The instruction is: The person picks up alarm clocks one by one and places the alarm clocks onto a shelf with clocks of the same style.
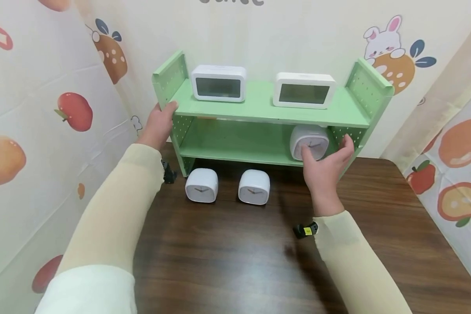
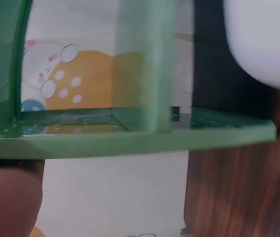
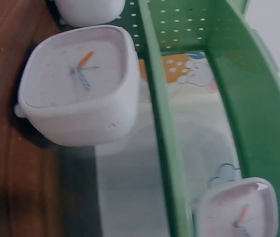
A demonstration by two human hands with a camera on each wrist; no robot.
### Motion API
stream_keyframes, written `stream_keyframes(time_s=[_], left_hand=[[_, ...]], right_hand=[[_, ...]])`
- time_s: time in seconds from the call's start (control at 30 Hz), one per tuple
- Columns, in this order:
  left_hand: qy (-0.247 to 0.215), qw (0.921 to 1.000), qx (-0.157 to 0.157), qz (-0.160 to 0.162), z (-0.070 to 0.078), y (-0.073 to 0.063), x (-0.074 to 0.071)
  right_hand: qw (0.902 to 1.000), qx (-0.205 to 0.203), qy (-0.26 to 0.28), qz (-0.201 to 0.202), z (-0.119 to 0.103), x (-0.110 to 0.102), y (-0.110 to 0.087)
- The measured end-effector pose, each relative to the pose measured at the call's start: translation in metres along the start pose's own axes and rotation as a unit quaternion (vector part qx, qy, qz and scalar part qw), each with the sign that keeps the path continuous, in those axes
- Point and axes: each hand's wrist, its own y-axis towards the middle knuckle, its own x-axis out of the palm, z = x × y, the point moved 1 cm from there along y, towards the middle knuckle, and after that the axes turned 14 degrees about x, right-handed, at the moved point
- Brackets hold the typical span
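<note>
A green two-tier shelf rack (image 1: 235, 137) stands against the wall. My left hand (image 1: 158, 124) grips its left side panel at the upper board, thumb on the front edge and fingers hidden behind. In the left wrist view, part of that hand shows at the lower left beneath the green edge. A white rounded analog clock (image 1: 315, 145) sits toward the right end of the lower board. Close in front of it is my right hand (image 1: 325, 172), its thumb overlapping the clock's face and its fingers spread apart to the right.
Two white digital clocks, one on the left (image 1: 218, 83) and one on the right (image 1: 304, 90), stand on the upper board. Two more analog clocks, a left one (image 1: 202, 185) and a middle one (image 1: 254, 187), sit on the brown wooden table (image 1: 220, 253) before the rack.
</note>
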Motion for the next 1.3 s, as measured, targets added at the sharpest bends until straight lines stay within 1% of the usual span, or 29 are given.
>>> stream_keyframes(time_s=[0.1,0.13,0.17,0.23,0.3,0.37,0.43,0.5,0.53,0.6,0.7,0.8,0.83,0.9,0.97,1.07,1.13,1.2,1.3], left_hand=[[0.039,0.9992,0.006,-0.01,-0.003,-0.003,-0.001],[0.052,0.9985,0.011,-0.013,-0.004,-0.004,-0.001],[0.061,0.9979,0.014,-0.017,-0.005,-0.005,-0.001],[0.079,0.9964,0.018,-0.022,-0.005,-0.009,-0.002],[0.085,0.9957,0.021,-0.03,-0.005,-0.014,-0.002],[0.091,0.9949,0.026,-0.035,-0.007,-0.019,-0.001],[0.097,0.9939,0.036,-0.037,-0.008,-0.025,-0.001],[0.108,0.9922,0.048,-0.039,-0.01,-0.03,0.0],[0.115,0.9911,0.055,-0.037,-0.01,-0.032,0.0],[0.12,0.9898,0.069,-0.033,-0.013,-0.038,0.0],[0.123,0.9884,0.086,-0.026,-0.019,-0.048,-0.001],[0.122,0.9873,0.1,-0.017,-0.025,-0.058,0.0],[0.121,0.9873,0.102,-0.013,-0.027,-0.061,-0.001],[0.117,0.9877,0.104,-0.006,-0.029,-0.066,-0.003],[0.108,0.9883,0.108,0.005,-0.03,-0.069,-0.006],[0.098,0.9882,0.115,0.025,-0.028,-0.074,-0.01],[0.091,0.9882,0.117,0.036,-0.025,-0.079,-0.01],[0.093,0.988,0.115,0.045,-0.021,-0.086,-0.007],[0.101,0.9886,0.098,0.054,-0.019,-0.098,0.001]], right_hand=[[0.9976,-0.06,0.033,0.007,-0.011,-0.013,0.001],[0.9964,-0.072,0.043,0.008,-0.018,-0.018,0.002],[0.9959,-0.075,0.05,0.008,-0.027,-0.023,0.002],[0.9965,-0.061,0.057,0.012,-0.045,-0.035,0.004],[0.9979,-0.033,0.054,0.013,-0.063,-0.046,0.008],[0.999,-0.008,0.041,0.019,-0.076,-0.056,0.019],[0.9994,0.005,0.019,0.029,-0.081,-0.063,0.034],[0.9992,0.021,0.01,0.033,-0.081,-0.069,0.051],[0.999,0.034,0.006,0.029,-0.081,-0.071,0.059],[0.998,0.063,0.005,0.009,-0.08,-0.074,0.075],[0.9935,0.102,0.022,-0.046,-0.078,-0.076,0.094],[0.9911,0.105,-0.001,-0.082,-0.075,-0.078,0.109],[0.9898,0.106,-0.01,-0.094,-0.074,-0.078,0.113],[0.9882,0.102,-0.047,-0.104,-0.072,-0.078,0.119],[0.9858,0.1,-0.072,-0.114,-0.071,-0.077,0.123],[0.9827,0.108,-0.076,-0.131,-0.068,-0.075,0.127],[0.9817,0.111,-0.073,-0.137,-0.066,-0.074,0.128],[0.9803,0.119,-0.064,-0.145,-0.064,-0.072,0.128],[0.9776,0.126,-0.056,-0.159,-0.058,-0.068,0.129]])
